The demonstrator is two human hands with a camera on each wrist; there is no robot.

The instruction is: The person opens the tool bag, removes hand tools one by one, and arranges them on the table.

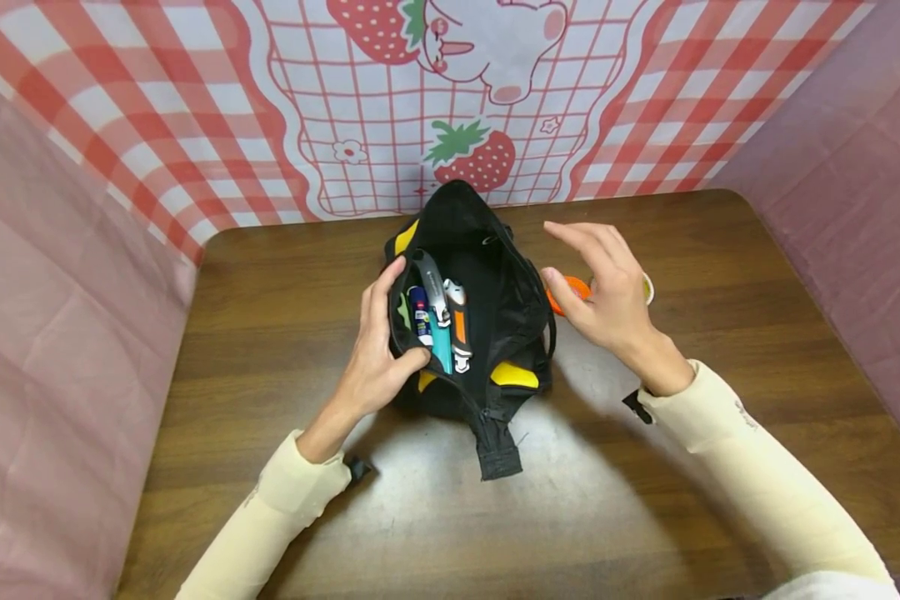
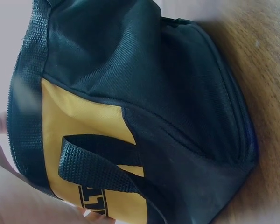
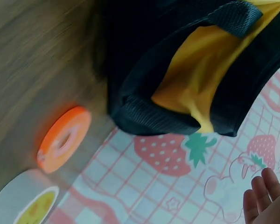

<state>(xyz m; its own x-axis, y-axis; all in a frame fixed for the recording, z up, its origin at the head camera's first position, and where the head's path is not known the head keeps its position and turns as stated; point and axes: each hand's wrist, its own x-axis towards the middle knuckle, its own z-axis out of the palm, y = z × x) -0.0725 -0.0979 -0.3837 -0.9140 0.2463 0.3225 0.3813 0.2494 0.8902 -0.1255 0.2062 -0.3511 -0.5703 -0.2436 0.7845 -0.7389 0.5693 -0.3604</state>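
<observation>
A black and yellow zip-top tool bag [image 1: 516,375] stands with its mouth spread wide. My left hand [image 1: 375,354] holds its left rim, fingers and thumb spread along the edge. Inside lie a grey utility knife [image 1: 432,279], an orange and grey utility knife [image 1: 459,323], a teal item [image 1: 441,343], a dark blue tube with a label [image 1: 420,313] and a green piece [image 1: 403,310]. Right of the bag, my right hand [image 1: 607,296] is raised in the air with fingers extended and holds nothing. Behind it, an orange tape roll [image 3: 53,151] is partly hidden in the head view.
A white roll [image 3: 18,193] with a yellow patterned core lies beside the orange one on the brown wooden table [image 1: 285,317]. The bag's strap end [image 1: 498,454] points toward me. A strawberry-print cloth [image 1: 360,167] hangs behind, with pink cloth at both sides.
</observation>
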